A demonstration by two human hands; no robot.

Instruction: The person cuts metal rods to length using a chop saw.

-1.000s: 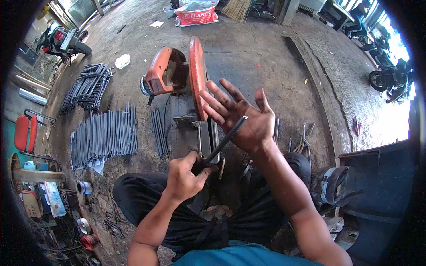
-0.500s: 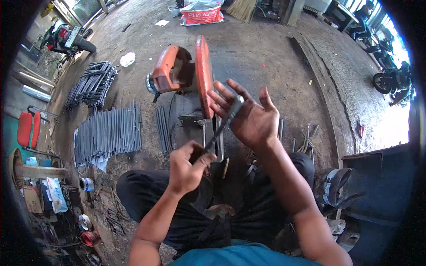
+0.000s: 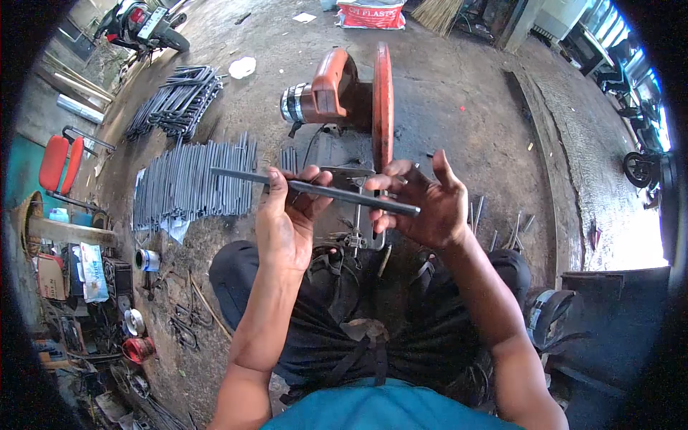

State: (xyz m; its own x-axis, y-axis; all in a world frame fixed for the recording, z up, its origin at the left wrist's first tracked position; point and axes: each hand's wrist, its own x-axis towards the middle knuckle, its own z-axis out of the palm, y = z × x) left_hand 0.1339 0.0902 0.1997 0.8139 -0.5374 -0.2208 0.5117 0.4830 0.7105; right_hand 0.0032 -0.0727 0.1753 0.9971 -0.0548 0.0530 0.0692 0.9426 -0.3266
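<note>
My left hand (image 3: 283,218) is closed around a dark metal tube (image 3: 351,196), thumb on top and fingers beneath. The tube lies crosswise, tilting down a little to the right, its left end sticking out past my thumb. At its right end my right hand (image 3: 437,208) is open, thumb raised and fingers spread and loosely bent beside the tube. Just beyond the hands stands an orange cut-off saw (image 3: 383,107) with its handle and motor to the left; the tube and hands hide part of its base.
Cut tubes (image 3: 193,183) lie in a wide row to the left, with bent metal frames (image 3: 179,100) stacked behind. Tins and tools sit at lower left near a red chair (image 3: 56,165). A motorcycle (image 3: 147,29) stands at far left, a red-and-white sack (image 3: 370,14) at the back.
The tube has swung from steeply slanted to nearly level. My left hand has moved up with it. My right hand has bent its fingers, and the whole view has shifted slightly.
</note>
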